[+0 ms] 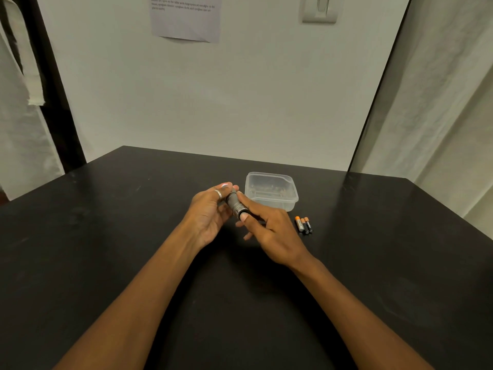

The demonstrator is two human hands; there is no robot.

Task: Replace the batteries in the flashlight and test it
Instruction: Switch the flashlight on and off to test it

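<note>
Flashlight (234, 202) sits in my right hand (269, 233), fingers curled round its grey barrel and my thumb (244, 217) pressed on the dark tail end, where I take the switch to be. It is held just above the table (133, 236), tilted, with its head pointing away from me and to the left. My left hand (210, 214) is cupped at that head end, fingers loosely bent around it. I cannot tell whether they grip the head or only shield it. A bright pale patch shows on 1 fingertip (226, 185) there, which I read as the beam landing on my skin. A ring (217, 193) is on 1 finger of that hand.

Just right of my right hand, 3 batteries (304, 225) lie side by side on the table, orange ends away from me. Behind them stands a clear plastic container (266, 204) with something brownish inside, too dim to name.

I judge this to be the test step. The body looks closed up, and the 3 loose cells are probably the old ones, though nothing proves that. The next move calls for a firm, full click of the thumb and a look at a surface farther off, to confirm a steady beam and not a flicker.
</note>
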